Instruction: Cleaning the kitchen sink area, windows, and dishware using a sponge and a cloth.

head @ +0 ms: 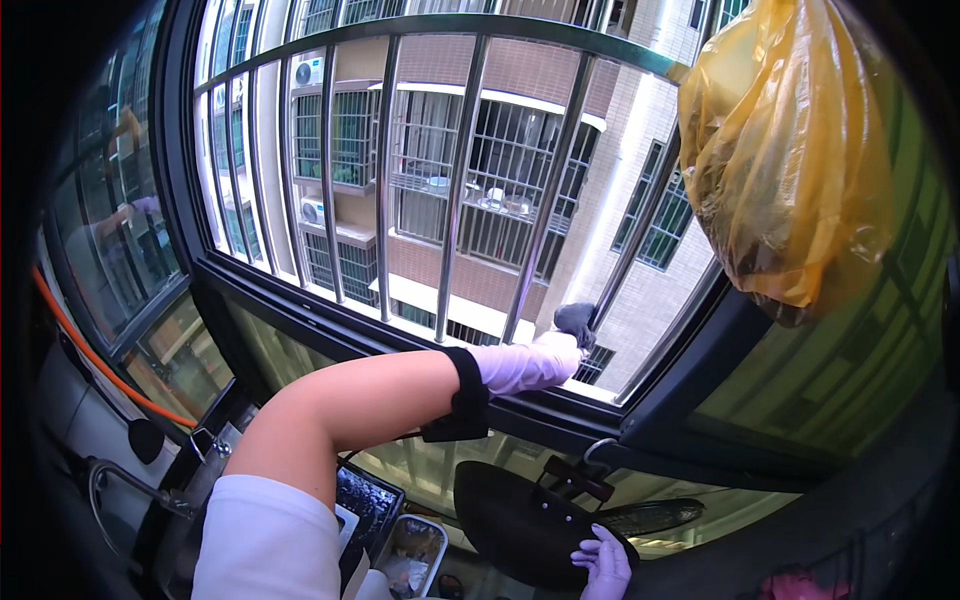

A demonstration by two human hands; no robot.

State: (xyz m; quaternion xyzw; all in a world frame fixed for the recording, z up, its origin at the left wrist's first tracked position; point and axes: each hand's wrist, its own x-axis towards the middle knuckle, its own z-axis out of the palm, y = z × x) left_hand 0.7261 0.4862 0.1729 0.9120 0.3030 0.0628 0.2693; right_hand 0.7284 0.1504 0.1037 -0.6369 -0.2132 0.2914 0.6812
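My left arm, in a white short sleeve with a black band, reaches across the window sill. My left hand [564,352], in a light purple glove, grips a dark grey cloth [575,319] against the lower end of a shiny metal window bar [626,262]. The fingers are mostly hidden by the cloth and glove. Low in the view, my right hand [607,564], also in a light purple glove, has its fingers loosely apart and holds nothing visible. It is in front of the edge of a hanging black wok [525,517].
A yellow plastic bag [787,165] hangs at the upper right. The dark window frame [330,337] runs below the bars. At lower left are a faucet [142,491], an orange hose [105,367] and a black ladle [145,441]. A bin [442,551] stands below.
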